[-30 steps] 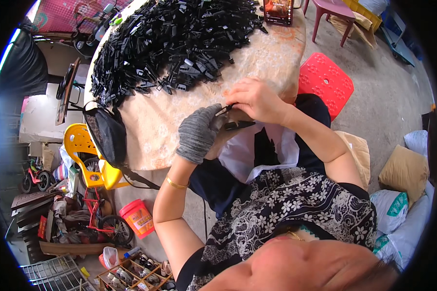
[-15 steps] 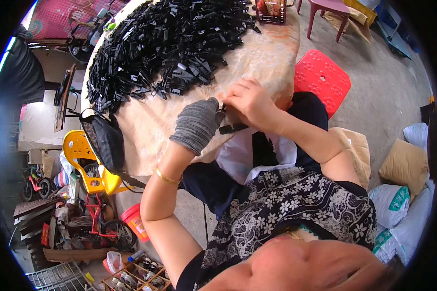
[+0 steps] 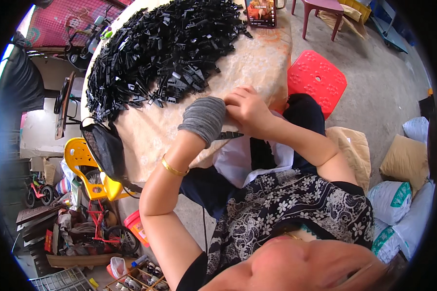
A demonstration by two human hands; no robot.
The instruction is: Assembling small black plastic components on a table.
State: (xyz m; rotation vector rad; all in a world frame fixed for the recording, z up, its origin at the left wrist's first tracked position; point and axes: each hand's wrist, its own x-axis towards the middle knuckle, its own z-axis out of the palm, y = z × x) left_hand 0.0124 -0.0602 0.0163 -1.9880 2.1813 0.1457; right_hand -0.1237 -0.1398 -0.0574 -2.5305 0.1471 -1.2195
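Observation:
My left hand (image 3: pixel 203 120), in a grey striped knit glove, is closed at the near edge of the round table. From beneath it sticks out a narrow black plastic piece (image 3: pixel 229 135) with a pointed end. My right hand (image 3: pixel 247 109) is bare, its fingers bent in and pressed against the gloved fingers. What the right fingertips hold, if anything, is hidden behind the hands. Farther off on the table lies a big heap of small black plastic pieces (image 3: pixel 155 58).
A beige patterned cloth (image 3: pixel 257 58) covers the table. At its far right stands a phone (image 3: pixel 261 12). A red stool (image 3: pixel 318 82) is to the right, a yellow chair (image 3: pixel 82 155) and black mesh bag (image 3: pixel 104 150) to the left. Sacks (image 3: pixel 391 201) lie at far right.
The black piece has turned and now shows a pointed end rather than a blunt one. My gloved hand has rolled over, hiding its fingers more. The whole view has shifted slightly.

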